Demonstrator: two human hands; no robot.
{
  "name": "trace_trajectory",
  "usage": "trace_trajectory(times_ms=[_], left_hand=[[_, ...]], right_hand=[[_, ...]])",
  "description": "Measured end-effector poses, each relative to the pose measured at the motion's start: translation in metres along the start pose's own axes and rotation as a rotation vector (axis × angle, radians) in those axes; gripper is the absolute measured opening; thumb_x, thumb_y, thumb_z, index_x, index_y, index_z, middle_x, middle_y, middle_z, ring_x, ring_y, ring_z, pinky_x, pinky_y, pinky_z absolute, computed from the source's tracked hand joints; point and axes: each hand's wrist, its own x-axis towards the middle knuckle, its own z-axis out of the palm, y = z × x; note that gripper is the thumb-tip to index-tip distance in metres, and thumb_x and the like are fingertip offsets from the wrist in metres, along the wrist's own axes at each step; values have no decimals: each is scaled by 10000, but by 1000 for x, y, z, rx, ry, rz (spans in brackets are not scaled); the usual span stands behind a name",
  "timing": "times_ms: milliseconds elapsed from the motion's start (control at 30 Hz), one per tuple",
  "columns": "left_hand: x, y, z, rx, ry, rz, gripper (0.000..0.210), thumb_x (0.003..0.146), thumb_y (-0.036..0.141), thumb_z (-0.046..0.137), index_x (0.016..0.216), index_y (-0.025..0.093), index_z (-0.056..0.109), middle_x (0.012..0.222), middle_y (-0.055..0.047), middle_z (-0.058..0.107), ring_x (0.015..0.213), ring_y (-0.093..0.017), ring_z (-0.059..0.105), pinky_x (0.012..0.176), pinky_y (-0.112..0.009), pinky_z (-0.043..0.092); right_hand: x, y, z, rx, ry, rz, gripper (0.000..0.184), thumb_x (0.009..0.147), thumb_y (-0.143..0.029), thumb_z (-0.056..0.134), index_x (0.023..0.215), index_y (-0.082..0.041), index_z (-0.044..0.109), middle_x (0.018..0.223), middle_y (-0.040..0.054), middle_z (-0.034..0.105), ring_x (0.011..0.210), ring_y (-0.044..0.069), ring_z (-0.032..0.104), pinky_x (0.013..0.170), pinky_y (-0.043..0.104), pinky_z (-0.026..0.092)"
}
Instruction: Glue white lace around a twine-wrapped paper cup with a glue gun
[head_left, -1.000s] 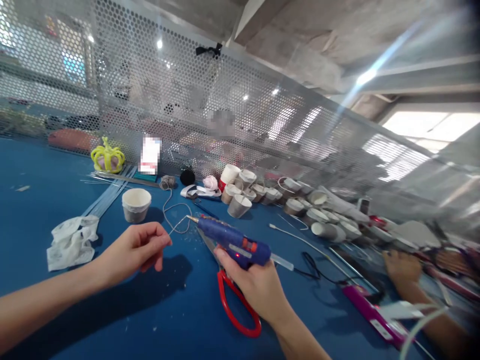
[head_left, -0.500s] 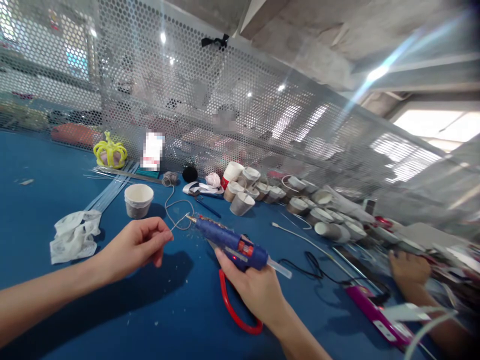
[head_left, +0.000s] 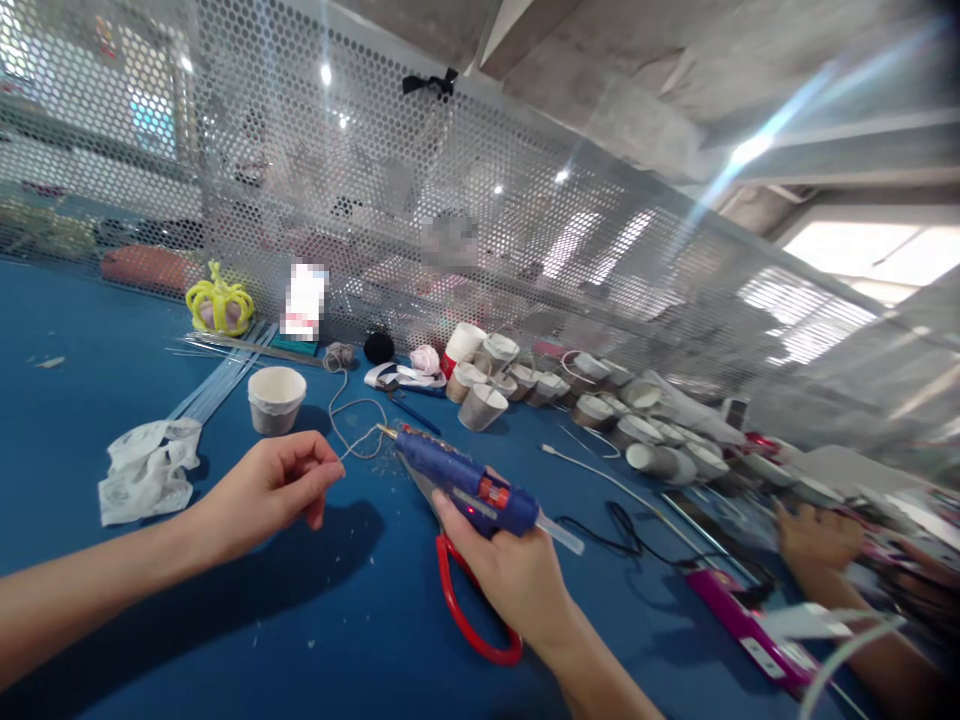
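Note:
My left hand pinches the end of a thin grey cord between thumb and fingertips. The cord loops back over the table to a small grey yarn ball. In my right hand is a blue glue gun, its red light lit and a clear glue stick poking from the back. The nozzle points left, at or just above the cord; whether they touch I cannot tell. Red-handled scissors show beneath the gun, their blades partly hidden. Behind my left hand stands a wrapped paper cup.
Several wrapped cups line the mesh panel. White crumpled wrapping and clear glue sticks lie left. At right are a purple power strip, cables and another person's hand. A yellow crown-shaped item stands at the back.
The glue gun's nozzle has shifted slightly right and up, a little further from my left fingers. My left hand stays nearly still with the cord.

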Motion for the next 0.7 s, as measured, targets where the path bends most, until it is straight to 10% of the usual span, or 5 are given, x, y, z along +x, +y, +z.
trace_trajectory(times_ms=[700], left_hand=[[2,-7,-3,91,39,116,204,803,368,458,736,179,493,492,45,552,458,-91,437,455,-201,299]], right_hand=[[16,-26,-8,84,68,52,195,814,-266,477,686,-210,612,564,18,574,489,151,548,512,260,497]])
